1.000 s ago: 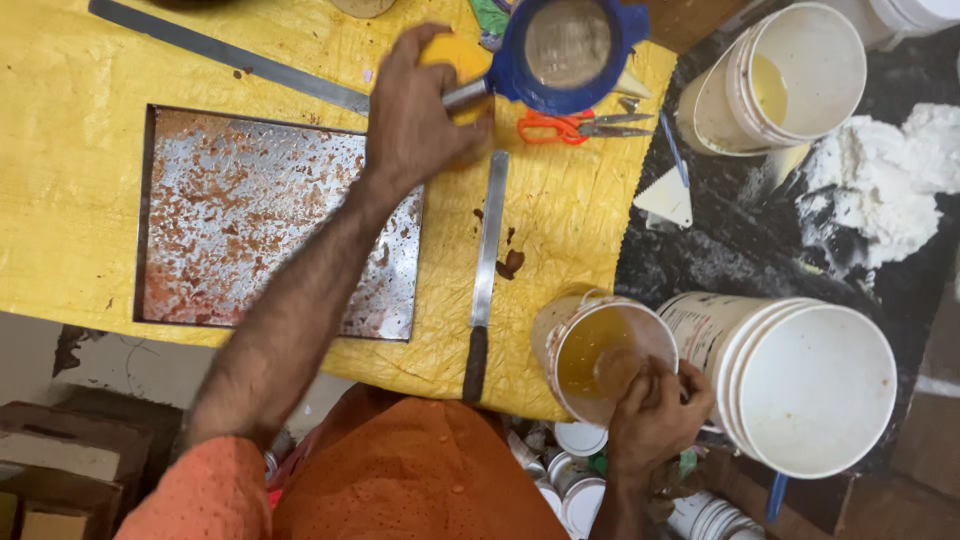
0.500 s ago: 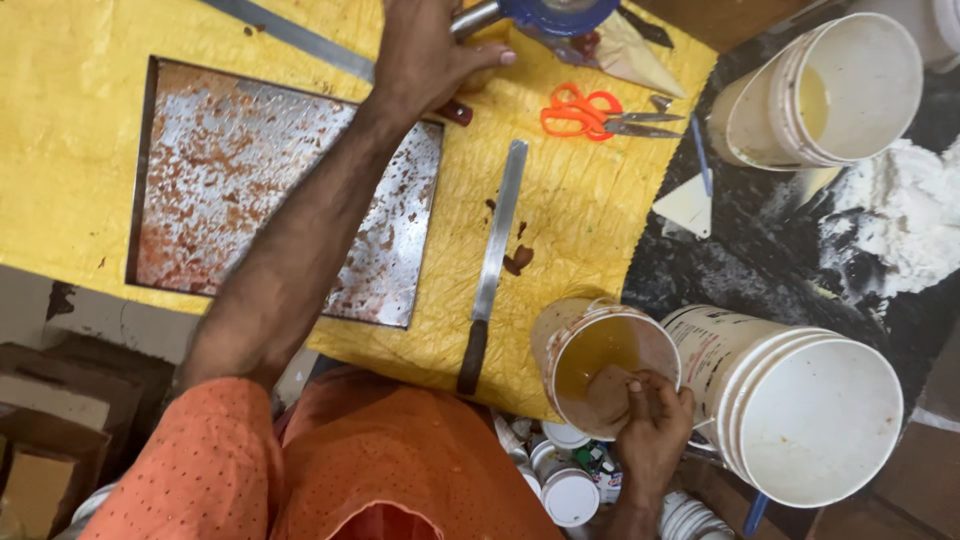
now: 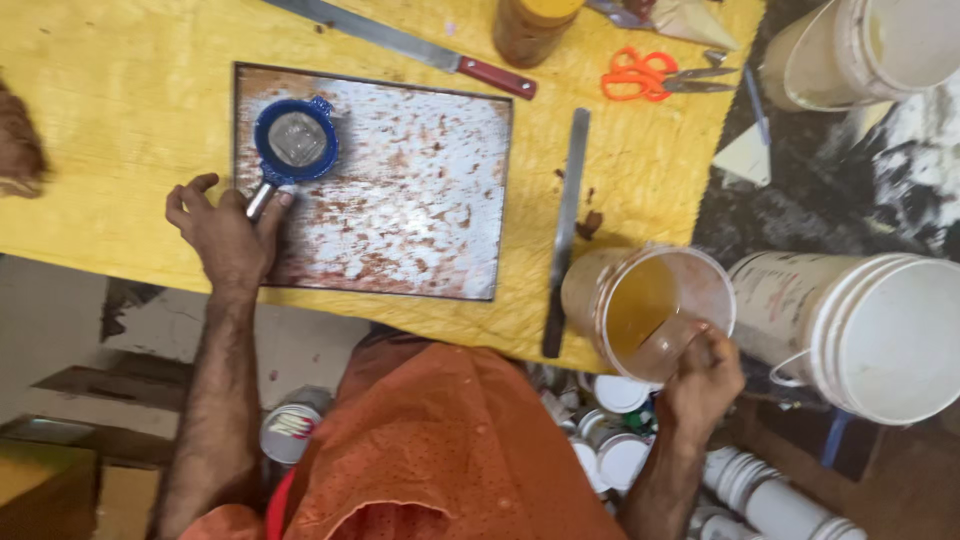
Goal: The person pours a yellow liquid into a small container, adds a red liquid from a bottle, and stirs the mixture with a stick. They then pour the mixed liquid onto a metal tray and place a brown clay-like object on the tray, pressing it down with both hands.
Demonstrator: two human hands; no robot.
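My left hand grips the metal handle of a blue-rimmed strainer that rests on a stained metal tray lying on the yellow table cover. My right hand reaches into a translucent bucket of amber liquid and holds a small clear cup dipped inside it, at the table's near right corner.
A long metal spatula lies right of the tray. A red-handled knife, a brown jar and orange scissors sit at the far side. White buckets stand on the right. Small white lidded tubs sit below.
My left hand has brought the blue strainer from the far side of the table down onto the metal tray. My right hand has stayed at the amber bucket.
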